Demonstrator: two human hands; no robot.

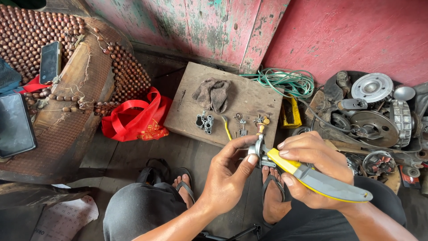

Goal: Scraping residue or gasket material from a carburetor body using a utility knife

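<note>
Wooden floor below — left hand [229,176] pinching small metal part [257,149], right hand [307,172] gripping yellow-handled tool [318,178].

place: small repair wkshop, floor-level | evid: heap of greasy engine parts [379,116] by red wall [347,35] | worn wood board [249,98] as bench w/ small metal bits, rag [213,94] | wire coil [285,82]

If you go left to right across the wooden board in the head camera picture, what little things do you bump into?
Grey metal block → yellow-handled tool → small metal bits → brass-topped part. The rag lies farther back, above the block.
</note>
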